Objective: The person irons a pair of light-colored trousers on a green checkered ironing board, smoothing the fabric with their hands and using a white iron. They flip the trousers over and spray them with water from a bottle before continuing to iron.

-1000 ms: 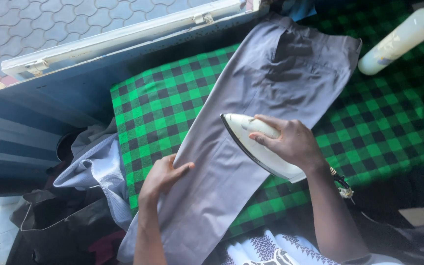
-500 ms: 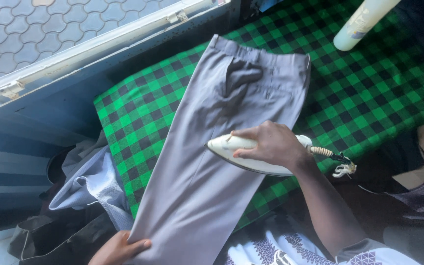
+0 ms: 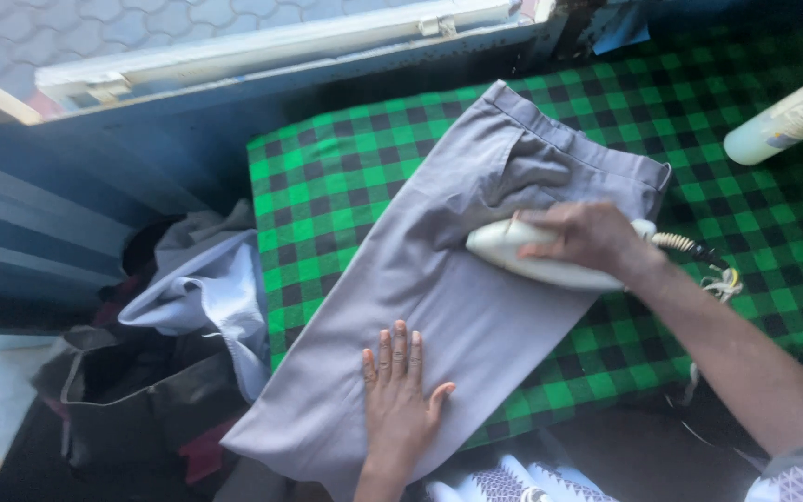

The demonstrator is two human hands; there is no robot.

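Note:
A pair of grey trousers (image 3: 439,279) lies flat on a green and black checked cloth (image 3: 327,186), waistband toward the far right. My right hand (image 3: 587,237) grips the handle of a white iron (image 3: 536,260) that rests on the trousers just below the waistband. My left hand (image 3: 397,390) lies flat with fingers spread on the trouser leg near the front edge. The iron's coiled cord (image 3: 690,246) trails off to the right.
A pale spray bottle (image 3: 783,116) lies at the right on the checked cloth. A heap of pale grey clothes (image 3: 206,288) and a dark bag (image 3: 132,400) sit to the left below the board. A window ledge (image 3: 281,46) runs along the back.
My right hand has slid the iron up toward the waistband. My left hand has come back up onto the trouser leg and pressed flat. The view has shifted.

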